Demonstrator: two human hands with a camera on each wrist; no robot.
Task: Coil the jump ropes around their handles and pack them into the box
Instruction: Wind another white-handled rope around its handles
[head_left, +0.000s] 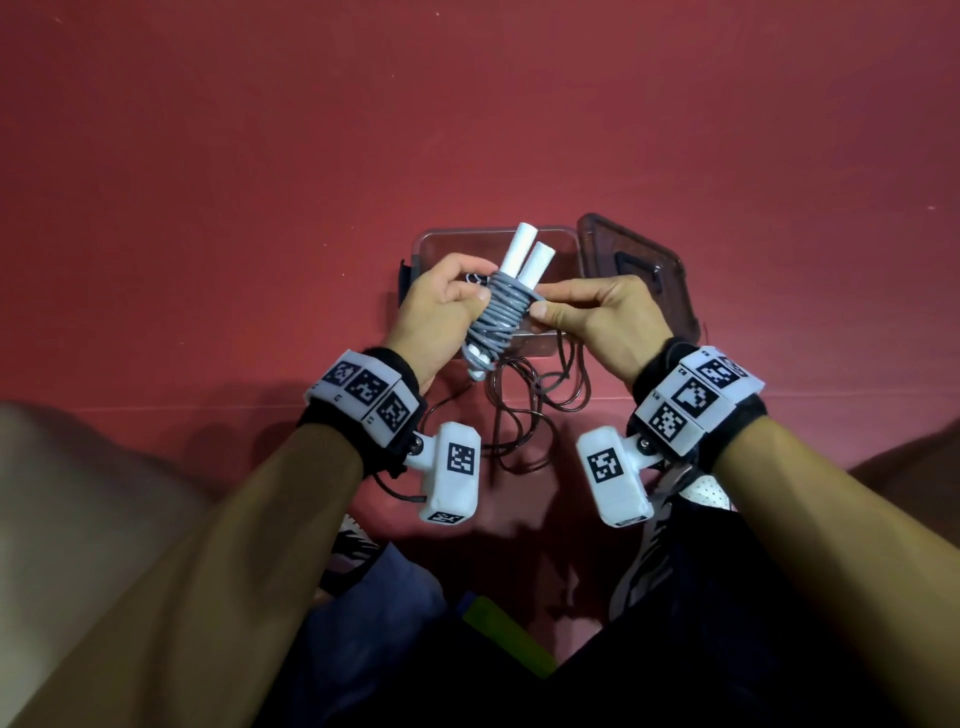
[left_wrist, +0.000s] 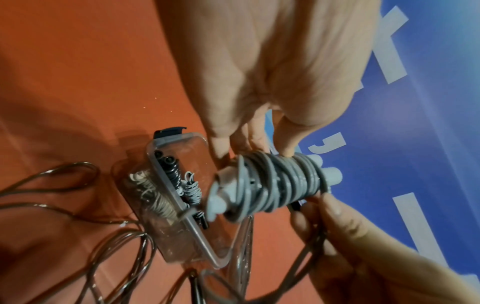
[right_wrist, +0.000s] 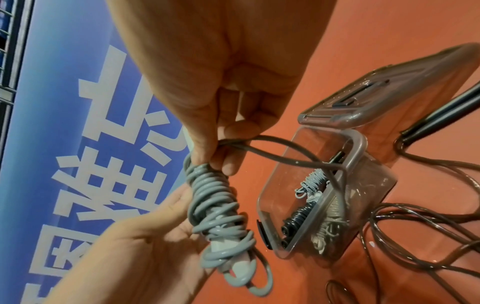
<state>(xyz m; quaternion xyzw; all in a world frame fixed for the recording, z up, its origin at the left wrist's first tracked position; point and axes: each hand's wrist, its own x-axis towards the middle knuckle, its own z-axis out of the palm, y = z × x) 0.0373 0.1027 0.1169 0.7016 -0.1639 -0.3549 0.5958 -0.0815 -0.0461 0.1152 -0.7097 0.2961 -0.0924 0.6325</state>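
Observation:
A grey jump rope (head_left: 501, 317) is wound round its two white handles (head_left: 524, 254). My left hand (head_left: 457, 296) grips this bundle from the left, just above the clear box (head_left: 431, 244). My right hand (head_left: 550, 306) pinches the top wraps of the grey coil (right_wrist: 210, 195) between thumb and fingers. A dark brown rope (right_wrist: 275, 144) also runs out from under those fingers toward the box (right_wrist: 358, 139). In the left wrist view the bundle (left_wrist: 275, 183) lies across my left fingertips (left_wrist: 249, 144). Inside the box (left_wrist: 200, 236) lie a black coil (left_wrist: 172, 170), a grey-white coil (left_wrist: 192, 189) and a beige coil (left_wrist: 155, 197).
The box lid (head_left: 634, 270) lies open on the right of the box. Loose loops of brown rope (head_left: 524, 405) sprawl on the red floor in front of it, and its black handles (right_wrist: 441, 115) lie beside the lid. My knees and shoes are at the bottom.

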